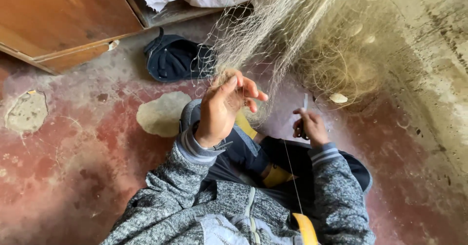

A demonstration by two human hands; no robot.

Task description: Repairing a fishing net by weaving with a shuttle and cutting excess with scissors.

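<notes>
Fishing net (pixel 273 35) gripped by left hand (pixel 222 108), fingers half curled.

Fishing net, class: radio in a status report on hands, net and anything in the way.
Left hand pinching fishing net mesh. Right hand gripping a thin white tool; thread trails toward the lap. Dark sandal lies on the floor behind, clear of the net.
</notes>
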